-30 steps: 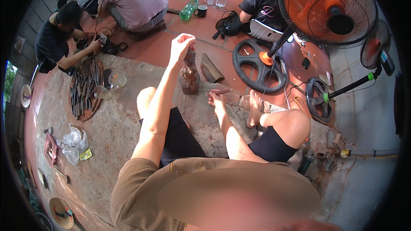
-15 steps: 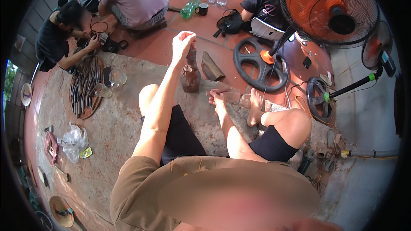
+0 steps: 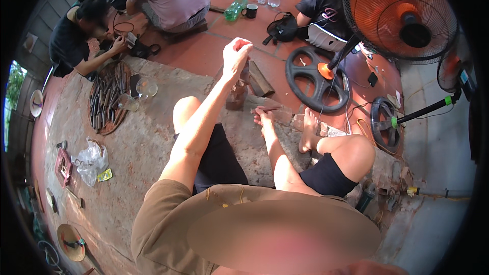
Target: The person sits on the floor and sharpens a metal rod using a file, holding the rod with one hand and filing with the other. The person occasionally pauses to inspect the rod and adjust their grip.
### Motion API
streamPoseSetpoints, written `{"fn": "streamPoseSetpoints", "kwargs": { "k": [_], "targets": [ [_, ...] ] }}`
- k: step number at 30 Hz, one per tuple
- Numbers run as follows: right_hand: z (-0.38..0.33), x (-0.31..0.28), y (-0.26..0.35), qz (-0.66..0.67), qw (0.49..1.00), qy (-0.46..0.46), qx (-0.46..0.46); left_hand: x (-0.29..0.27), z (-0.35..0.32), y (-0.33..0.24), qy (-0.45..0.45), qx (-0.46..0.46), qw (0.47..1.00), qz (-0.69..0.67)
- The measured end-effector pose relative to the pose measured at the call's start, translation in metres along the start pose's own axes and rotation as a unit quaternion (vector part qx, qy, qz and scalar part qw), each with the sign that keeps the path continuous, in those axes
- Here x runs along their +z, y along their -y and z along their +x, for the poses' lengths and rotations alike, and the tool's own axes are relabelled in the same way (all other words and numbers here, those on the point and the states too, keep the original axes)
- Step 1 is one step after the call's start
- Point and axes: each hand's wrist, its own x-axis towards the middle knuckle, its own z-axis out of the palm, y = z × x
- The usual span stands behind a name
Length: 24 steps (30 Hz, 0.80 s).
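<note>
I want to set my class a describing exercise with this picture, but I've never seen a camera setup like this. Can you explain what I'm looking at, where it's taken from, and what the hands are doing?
There is no machine here. The picture comes from a wide fisheye camera worn on a person's head, looking down, so straight edges curve near the rim. The person sits on a rough stone floor with bare legs stretched out. The left hand is raised and closed on the top of a brown carved wooden block standing upright. The right hand lies low, gripping a thin chisel-like tool; exactly how the fingers close is hard to tell. Nearby lie a round tray of metal tools, a plastic bag, and an orange standing fan. Other people sit working further off.
</note>
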Motion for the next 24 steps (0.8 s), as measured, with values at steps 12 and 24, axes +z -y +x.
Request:
{"fn": "streamPoseSetpoints", "kwargs": {
  "k": [12, 24],
  "targets": [
    [0.009, -0.010, 0.001, 0.022, 1.000, -0.022, -0.003, 0.015, -0.026, -0.009, 0.084, 0.034, 0.990, 0.111],
    [0.016, -0.021, 0.006, 0.059, 0.998, -0.032, 0.016, 0.022, -0.041, -0.029, 0.182, 0.072, 0.964, 0.182]
  ]
}}
